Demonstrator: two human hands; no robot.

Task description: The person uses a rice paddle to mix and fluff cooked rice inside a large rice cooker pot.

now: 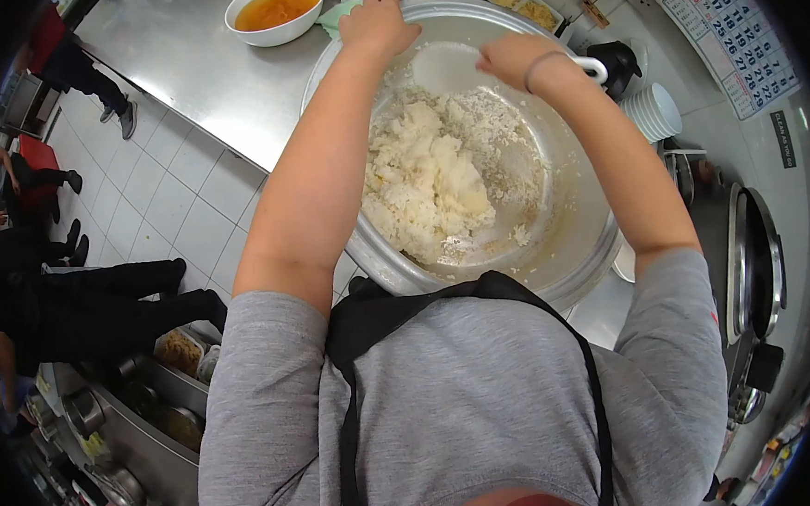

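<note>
A large round metal pot (596, 195) holds a mound of white rice (433, 182), with loose grains stuck to its bottom and wall. My left hand (379, 24) is closed over the pot's far left rim, beside a pale green cloth (335, 18). Over the far right inside of the pot, my right hand (516, 61) has its fingers curled round the handle end of a white paddle (447, 68). The paddle's flat blade lies against the rice at the far side.
A white bowl of orange liquid (274, 10) stands on the steel counter (199, 71). Trays of chopped food (520, 3) sit behind the pot. Stacked white cups (651, 113) are at the right, below a calendar (730, 34). Several people (102, 299) are at the left.
</note>
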